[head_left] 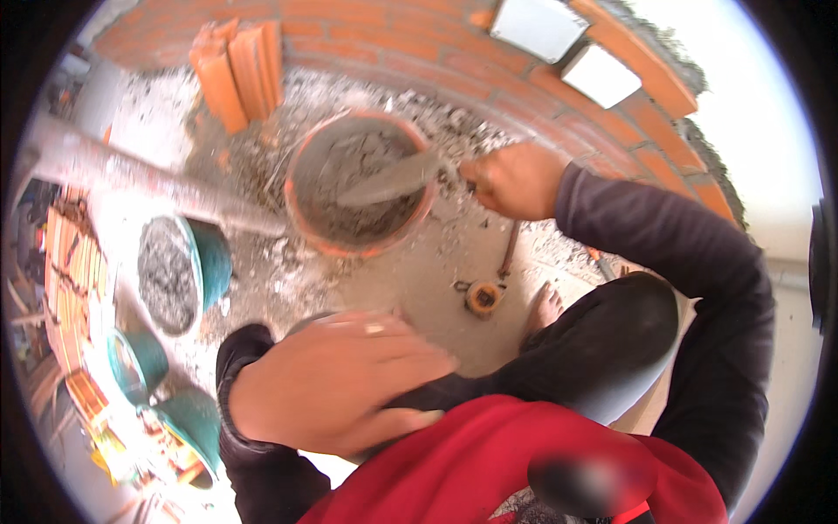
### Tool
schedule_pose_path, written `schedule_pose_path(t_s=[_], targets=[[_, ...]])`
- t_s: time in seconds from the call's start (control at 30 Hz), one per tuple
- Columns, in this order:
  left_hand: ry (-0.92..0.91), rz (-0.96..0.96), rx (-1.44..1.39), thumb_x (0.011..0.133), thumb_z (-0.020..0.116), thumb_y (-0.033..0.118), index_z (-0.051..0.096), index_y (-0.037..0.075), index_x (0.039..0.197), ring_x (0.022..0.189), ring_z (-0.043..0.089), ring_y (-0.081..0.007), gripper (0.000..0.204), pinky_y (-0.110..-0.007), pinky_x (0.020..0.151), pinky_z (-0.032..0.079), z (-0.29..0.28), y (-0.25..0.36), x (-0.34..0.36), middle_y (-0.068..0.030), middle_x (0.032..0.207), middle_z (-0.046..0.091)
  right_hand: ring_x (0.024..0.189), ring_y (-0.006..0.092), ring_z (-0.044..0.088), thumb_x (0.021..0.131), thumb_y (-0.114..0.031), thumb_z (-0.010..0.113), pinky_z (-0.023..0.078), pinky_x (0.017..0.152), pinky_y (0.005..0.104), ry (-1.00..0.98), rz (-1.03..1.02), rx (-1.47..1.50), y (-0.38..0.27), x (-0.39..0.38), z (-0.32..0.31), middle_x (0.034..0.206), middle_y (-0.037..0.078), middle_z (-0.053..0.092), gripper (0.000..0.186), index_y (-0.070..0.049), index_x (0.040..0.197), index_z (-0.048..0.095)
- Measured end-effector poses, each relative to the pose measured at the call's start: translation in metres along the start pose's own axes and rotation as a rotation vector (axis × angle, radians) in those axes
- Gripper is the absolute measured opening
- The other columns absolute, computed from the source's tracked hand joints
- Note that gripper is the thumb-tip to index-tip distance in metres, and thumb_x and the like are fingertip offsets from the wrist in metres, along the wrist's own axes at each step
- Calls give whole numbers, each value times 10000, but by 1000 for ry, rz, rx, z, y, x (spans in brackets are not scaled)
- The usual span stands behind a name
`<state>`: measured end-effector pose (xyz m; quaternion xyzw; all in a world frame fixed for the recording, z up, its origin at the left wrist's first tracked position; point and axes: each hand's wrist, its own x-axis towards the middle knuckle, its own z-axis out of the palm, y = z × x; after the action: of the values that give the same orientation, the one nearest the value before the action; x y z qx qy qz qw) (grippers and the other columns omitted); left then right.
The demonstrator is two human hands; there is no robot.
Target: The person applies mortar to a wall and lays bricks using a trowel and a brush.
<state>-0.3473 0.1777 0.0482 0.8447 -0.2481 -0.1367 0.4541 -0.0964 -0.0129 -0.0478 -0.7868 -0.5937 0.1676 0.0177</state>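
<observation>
My right hand (515, 182) is closed round the handle of a mortar-coated trowel (391, 180). The trowel's blade reaches left over a round orange-rimmed tub (297, 203) with wet grey mortar (353, 157) inside; whether the blade touches the mortar I cannot tell. Slightly blurred, my left hand (327, 380) is above my lap, its fingers stretched toward the right and holding nothing that I can see. A yellow-and-black tape measure (483, 299) lies on the floor between the tub and my bare foot.
A low brick wall (419, 44) curves along the far side, with two white boxes (539, 28) at it. Hollow bricks (237, 74) stand beyond the tub. On the left are a green bucket of mortar (209, 262), other green buckets (144, 362) and a thick pole (148, 179).
</observation>
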Motion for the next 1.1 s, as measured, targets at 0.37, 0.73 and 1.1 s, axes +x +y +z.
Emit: schedule_pose_path(t_s=[0.37, 0.73, 1.1], targets=[[679, -326, -448, 878, 587, 457, 684, -19, 1152, 1168, 597, -304, 558, -389, 1034, 409, 45, -46, -69, -190, 1147, 692, 824, 380, 653, 851, -161, 633, 531, 717, 494, 224, 237, 76, 100, -135, 112, 865, 146, 652, 205, -79, 1034, 590], [835, -576, 68, 1022, 524, 211, 594, -53, 1264, 1163, 607, -226, 364, -352, 1023, 436, -12, -12, 45, -158, 1183, 669, 1035, 242, 532, 739, -140, 626, 402, 1025, 424, 795, -3, -215, 84, -157, -26, 954, 20, 557, 201, -130, 940, 618], [676, -264, -500, 1081, 295, 480, 363, 23, 1479, 1339, 439, -231, 610, -373, 1095, 300, -46, -17, 264, -166, 1434, 524, 1039, 233, 522, 688, -161, 620, 377, 1060, 424, 797, -364, -118, 110, -137, -46, 925, 13, 525, 166, -137, 849, 588]])
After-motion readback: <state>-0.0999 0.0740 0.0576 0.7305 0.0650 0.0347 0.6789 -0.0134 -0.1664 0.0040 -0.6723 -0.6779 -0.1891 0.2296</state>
